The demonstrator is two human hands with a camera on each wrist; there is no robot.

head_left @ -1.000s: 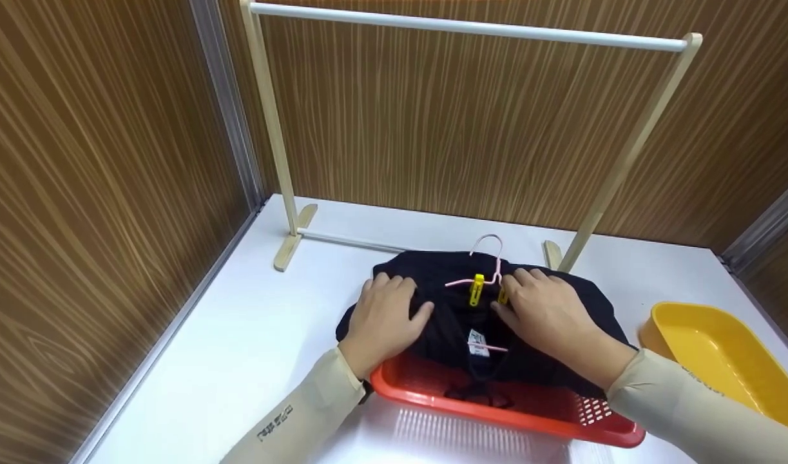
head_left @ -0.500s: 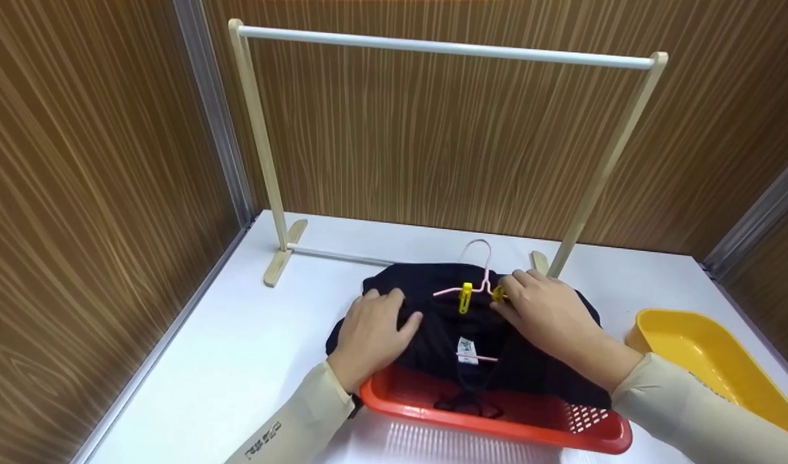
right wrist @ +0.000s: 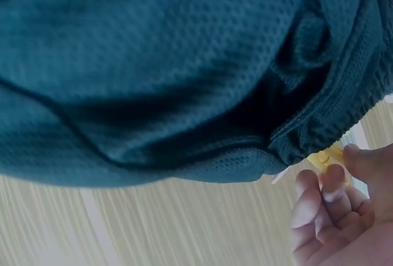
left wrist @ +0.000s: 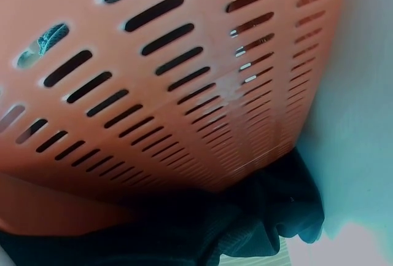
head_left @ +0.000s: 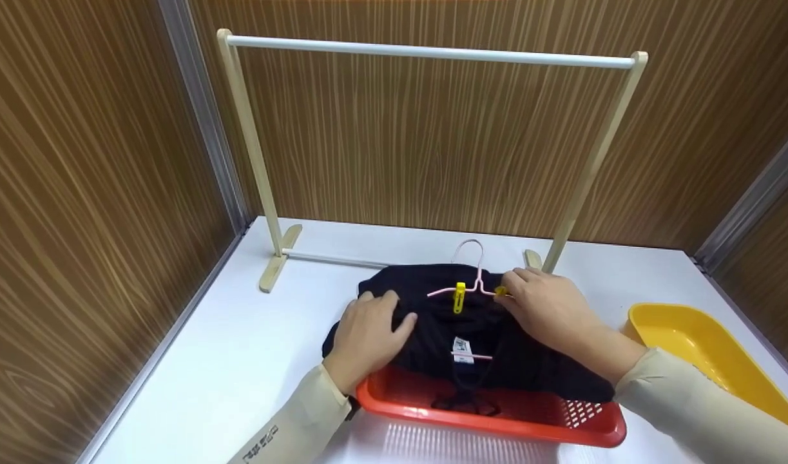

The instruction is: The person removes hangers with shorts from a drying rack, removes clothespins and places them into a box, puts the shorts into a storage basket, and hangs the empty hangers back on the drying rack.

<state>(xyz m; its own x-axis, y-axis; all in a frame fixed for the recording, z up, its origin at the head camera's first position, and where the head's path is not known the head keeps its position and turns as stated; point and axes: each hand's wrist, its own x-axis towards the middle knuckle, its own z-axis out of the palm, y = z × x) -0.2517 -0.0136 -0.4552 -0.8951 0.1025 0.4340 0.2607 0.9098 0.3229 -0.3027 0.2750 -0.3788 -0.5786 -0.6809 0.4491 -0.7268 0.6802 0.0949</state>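
A black garment [head_left: 426,348] with a gathered waistband, a white label [head_left: 462,351] and a dark drawstring [head_left: 464,403] lies over a red basket [head_left: 484,422]. On it is a pink hanger [head_left: 479,277], its hook pointing to the back; a short pink length also shows across the label. One yellow clip [head_left: 459,298] sits on the hanger's left arm. My right hand [head_left: 555,312] pinches the other yellow clip [right wrist: 325,157] between thumb and fingers, at the hanger's right arm by the waistband. My left hand [head_left: 368,332] rests on the garment's left side, thumb apart from the fingers.
Behind the basket stands a drying rack with a white rail [head_left: 432,50] and wooden legs [head_left: 252,142]. A yellow tray [head_left: 690,316] is at the right. Wood-grain panels [head_left: 432,154] border the white table [head_left: 194,361] at the back and sides.
The right-hand clip has turned in my right hand's fingers, from hanging downward to lying nearly sideways. My left hand stays on the garment. The whole head view has shifted slightly.
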